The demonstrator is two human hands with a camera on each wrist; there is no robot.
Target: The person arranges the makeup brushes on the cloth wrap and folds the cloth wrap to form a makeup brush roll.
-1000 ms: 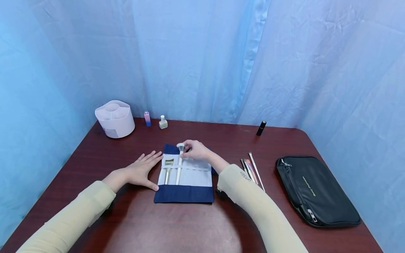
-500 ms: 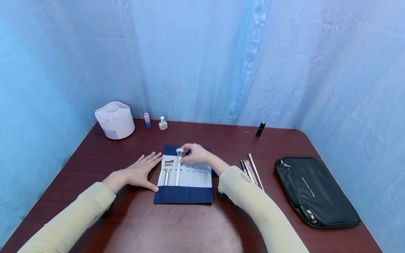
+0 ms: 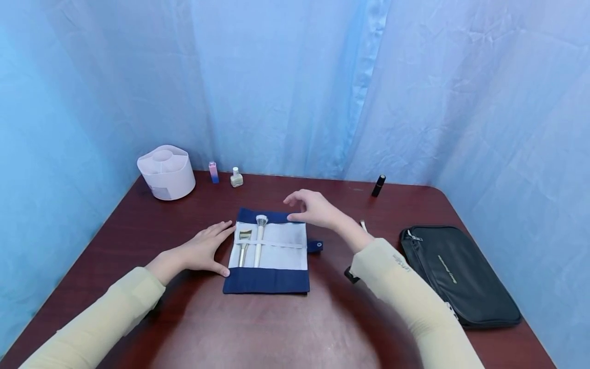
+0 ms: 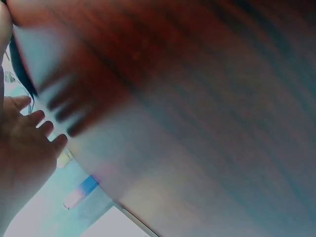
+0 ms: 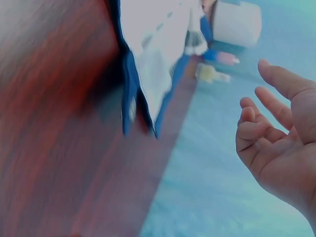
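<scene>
A blue and white cloth brush roll (image 3: pixel 286 259) lies unfolded on the table. Two makeup brushes sit under its white strap: a short flat brush (image 3: pixel 243 250) at the left and a white-handled brush (image 3: pixel 259 246) beside it. At the roll's left edge rests my left hand (image 3: pixel 203 251), fingers spread, the thumb touching the blue lower flap. Over the roll's upper right corner hovers my right hand (image 3: pixel 313 209), holding nothing, its fingers loosely bent and the thumb apart. In the right wrist view that hand (image 5: pixel 281 133) appears empty too.
A white divided organizer (image 3: pixel 168 177), a pink and blue tube (image 3: pixel 214 172) and a nail polish bottle (image 3: pixel 236 178) stand at the back left. A black tube (image 3: pixel 378 186) is at the back right. A black zip case (image 3: pixel 461 277) lies right. One brush tip (image 3: pixel 363 225) shows behind the right arm.
My right hand has let go of the white-handled brush, which slid slightly down into the roll. The hand has risen away to the right. My left hand stays in place.
</scene>
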